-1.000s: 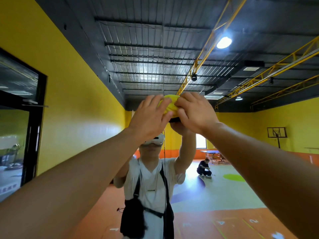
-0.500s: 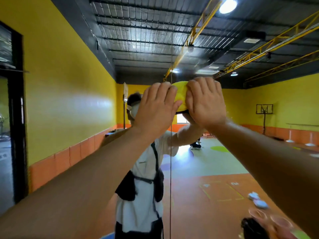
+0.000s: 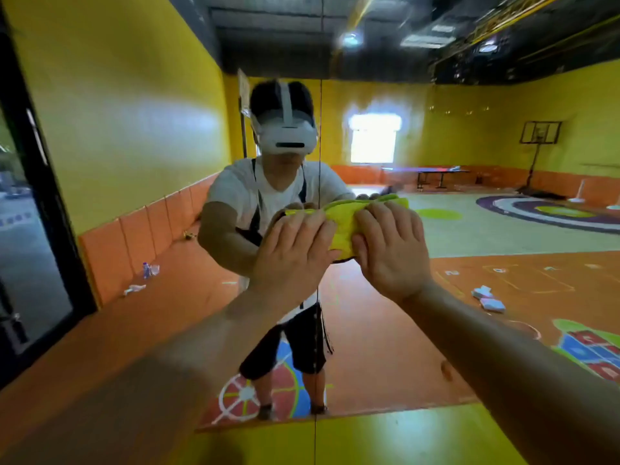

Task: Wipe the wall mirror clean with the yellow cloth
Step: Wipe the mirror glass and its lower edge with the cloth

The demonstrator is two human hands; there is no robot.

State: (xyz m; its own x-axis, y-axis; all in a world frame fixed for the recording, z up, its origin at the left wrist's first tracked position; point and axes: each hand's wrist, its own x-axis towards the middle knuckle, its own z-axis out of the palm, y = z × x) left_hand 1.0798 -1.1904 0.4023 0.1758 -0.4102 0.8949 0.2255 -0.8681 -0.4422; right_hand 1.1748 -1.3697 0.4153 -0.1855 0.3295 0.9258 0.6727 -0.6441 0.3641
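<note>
The left hand (image 3: 295, 250) and right hand (image 3: 392, 250) press flattish fingers on the bunched yellow fabric cloth (image 3: 345, 219) at mid-height of the large wall mirror (image 3: 486, 146), so wiping looks part-done, with the lower glass likely left.

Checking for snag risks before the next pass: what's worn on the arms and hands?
Nothing on either: the left hand and right hand are ungloved, with no ring, watch or band visible, and both forearms are bare. The mirror shows short white T-shirt sleeves.
</note>
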